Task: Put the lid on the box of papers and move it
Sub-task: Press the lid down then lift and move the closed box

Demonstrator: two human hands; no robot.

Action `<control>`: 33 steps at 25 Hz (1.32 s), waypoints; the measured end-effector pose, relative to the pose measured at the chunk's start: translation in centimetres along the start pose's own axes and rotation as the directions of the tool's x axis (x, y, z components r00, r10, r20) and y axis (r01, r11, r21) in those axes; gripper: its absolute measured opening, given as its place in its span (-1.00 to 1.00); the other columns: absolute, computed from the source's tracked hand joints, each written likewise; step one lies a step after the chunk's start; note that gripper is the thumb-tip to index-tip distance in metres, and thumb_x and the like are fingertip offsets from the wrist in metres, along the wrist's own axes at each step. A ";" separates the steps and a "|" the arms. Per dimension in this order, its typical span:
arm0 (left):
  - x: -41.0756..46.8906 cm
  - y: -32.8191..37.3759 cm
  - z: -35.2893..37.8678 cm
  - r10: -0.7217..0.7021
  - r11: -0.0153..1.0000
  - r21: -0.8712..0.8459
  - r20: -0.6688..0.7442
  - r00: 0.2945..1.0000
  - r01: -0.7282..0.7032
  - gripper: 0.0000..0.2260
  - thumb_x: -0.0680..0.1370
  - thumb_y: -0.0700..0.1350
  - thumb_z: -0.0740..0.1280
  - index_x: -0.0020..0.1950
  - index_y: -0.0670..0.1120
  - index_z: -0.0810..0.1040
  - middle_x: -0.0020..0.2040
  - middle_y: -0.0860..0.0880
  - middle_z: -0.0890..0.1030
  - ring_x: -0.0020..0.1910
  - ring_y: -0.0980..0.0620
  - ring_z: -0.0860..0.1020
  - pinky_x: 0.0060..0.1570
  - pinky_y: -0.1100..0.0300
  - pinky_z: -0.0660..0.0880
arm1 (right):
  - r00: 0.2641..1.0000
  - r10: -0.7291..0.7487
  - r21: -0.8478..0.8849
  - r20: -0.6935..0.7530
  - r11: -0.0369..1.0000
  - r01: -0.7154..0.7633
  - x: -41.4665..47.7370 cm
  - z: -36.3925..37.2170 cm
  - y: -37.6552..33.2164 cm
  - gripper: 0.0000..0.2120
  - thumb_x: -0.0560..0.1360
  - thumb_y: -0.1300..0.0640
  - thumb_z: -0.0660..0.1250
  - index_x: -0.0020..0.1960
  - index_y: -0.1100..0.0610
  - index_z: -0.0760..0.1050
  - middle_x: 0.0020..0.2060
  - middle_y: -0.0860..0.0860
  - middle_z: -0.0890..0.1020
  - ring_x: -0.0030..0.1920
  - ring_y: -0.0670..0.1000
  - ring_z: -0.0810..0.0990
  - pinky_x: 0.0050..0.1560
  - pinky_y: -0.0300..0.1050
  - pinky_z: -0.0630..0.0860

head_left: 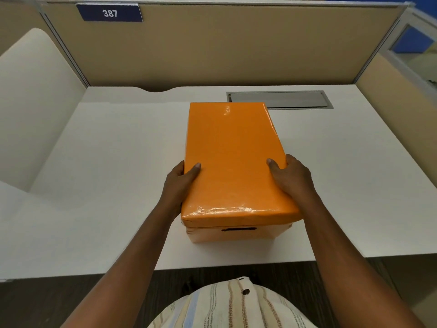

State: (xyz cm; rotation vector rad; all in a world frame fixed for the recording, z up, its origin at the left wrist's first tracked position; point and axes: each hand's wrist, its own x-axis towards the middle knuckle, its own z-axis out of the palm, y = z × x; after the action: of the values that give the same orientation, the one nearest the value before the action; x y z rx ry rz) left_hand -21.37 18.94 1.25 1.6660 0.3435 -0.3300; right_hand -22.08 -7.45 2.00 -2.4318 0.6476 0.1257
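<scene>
Item: box (236,235), orange, glossy wrap, dark handle slot on the near face; lid (230,157) seated, overhanging. Location: bench (106,150), centre, near a grey cable hatch (279,99). Our left hand (179,183) and right hand (293,178) each have a grip clenched on the lid's long sides, thumbs on top. Handling, we judge: grasp lower before lifting, lest the lid alone come away.

— What sort of place is this?

— An office, a cubicle by the look of it. There's a plain white laminate desk (106,162) walled in by tan fabric partition panels (212,50) with grey metal frames.

— Anything else?

— A dark blue number plate reading 387 (110,12) on the panel's top edge, and a grey metal cable hatch (280,99) set flush in the desktop. Glass-and-blue partitions (413,41) show to the right.
</scene>
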 end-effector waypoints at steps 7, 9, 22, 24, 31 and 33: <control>-0.5 -0.3 1.0 -0.009 0.983 0.186 0.035 0.999 0.003 -0.42 0.52 0.14 0.31 0.48 0.00 0.23 0.38 -0.09 0.47 0.23 -0.18 0.53 0.22 -0.20 0.49 | 0.998 -0.055 0.020 0.000 0.998 0.055 -0.5 0.7 0.2 -0.32 0.46 -0.24 0.26 0.43 0.14 0.25 0.36 0.15 0.43 0.29 0.25 0.45 0.22 0.15 0.42; -0.7 -0.5 0.9 -0.037 0.983 0.182 0.024 0.999 0.032 -0.39 0.51 0.18 0.30 0.48 -0.01 0.24 0.38 -0.10 0.47 0.23 -0.18 0.53 0.22 -0.20 0.49 | 0.999 -0.004 0.047 0.036 0.999 0.002 -0.8 1.0 0.8 -0.26 0.45 -0.27 0.25 0.46 0.13 0.18 0.37 0.16 0.40 0.30 0.26 0.44 0.20 0.17 0.42; -3.3 -2.6 0.6 -0.288 0.951 0.107 -0.042 0.957 0.291 -0.39 0.52 0.28 0.19 0.35 -0.17 0.39 0.17 -0.18 0.58 0.08 -0.18 0.58 -0.04 0.00 0.54 | 0.988 0.063 0.096 0.142 0.992 -0.077 -2.7 1.3 2.7 -0.30 0.44 -0.26 0.27 0.39 0.17 0.24 0.31 0.18 0.45 0.22 0.26 0.49 0.12 0.12 0.45; -3.3 -2.6 0.7 -0.281 0.955 0.090 -0.047 0.959 0.284 -0.39 0.53 0.27 0.20 0.35 -0.18 0.38 0.19 -0.19 0.57 0.12 -0.20 0.57 0.05 -0.03 0.53 | 0.988 0.069 0.085 0.137 0.993 -0.081 -2.8 1.4 2.4 -0.30 0.45 -0.25 0.27 0.39 0.18 0.24 0.32 0.18 0.44 0.23 0.26 0.48 0.12 0.12 0.44; -3.4 -3.1 0.9 -0.249 0.963 0.081 -0.091 0.964 0.256 -0.45 0.52 0.24 0.25 0.27 -0.19 0.45 0.11 -0.17 0.60 0.07 -0.20 0.59 0.07 -0.05 0.55 | 0.993 0.039 0.086 0.113 0.995 -0.049 -3.3 2.0 2.5 -0.18 0.38 -0.31 0.30 0.43 0.14 0.14 0.33 0.18 0.41 0.24 0.26 0.46 0.14 0.16 0.45; -3.4 -3.2 1.1 -0.234 0.966 0.085 -0.110 0.966 0.243 -0.46 0.52 0.23 0.25 0.26 -0.19 0.46 0.08 -0.15 0.60 0.06 -0.19 0.59 0.04 -0.03 0.55 | 0.993 0.026 0.075 0.111 0.997 -0.034 -3.4 2.2 2.5 -0.10 0.33 -0.35 0.32 0.44 0.14 0.12 0.33 0.18 0.40 0.24 0.26 0.46 0.14 0.17 0.47</control>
State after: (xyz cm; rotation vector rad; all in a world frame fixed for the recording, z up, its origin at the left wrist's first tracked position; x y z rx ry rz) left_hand -25.85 18.12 -0.39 1.7443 0.6138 -0.4509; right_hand -26.10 -6.47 -0.31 -2.3242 0.6285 0.2409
